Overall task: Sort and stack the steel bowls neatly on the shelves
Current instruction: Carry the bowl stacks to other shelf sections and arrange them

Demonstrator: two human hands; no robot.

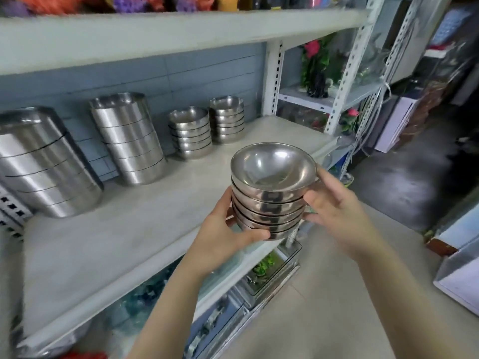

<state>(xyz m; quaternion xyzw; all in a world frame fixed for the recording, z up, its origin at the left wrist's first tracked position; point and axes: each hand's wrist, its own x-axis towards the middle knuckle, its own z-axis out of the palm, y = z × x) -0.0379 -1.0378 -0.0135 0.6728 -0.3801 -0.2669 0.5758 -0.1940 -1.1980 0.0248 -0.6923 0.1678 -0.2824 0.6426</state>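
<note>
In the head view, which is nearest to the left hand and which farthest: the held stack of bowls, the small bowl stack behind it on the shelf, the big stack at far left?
Measured from the left hand:
1. Held stack of bowls, in its grasp.
2. Small bowl stack, behind on the shelf.
3. Big stack, far left.

- We see a nested stack of small steel bowls (269, 193), upright, held off the shelf (129, 229) at its front edge.
- Two similar small stacks (190, 132) (227, 119) and two bigger, leaning stacks (128, 137) (44, 161) stand on the shelf, at the back.
</note>
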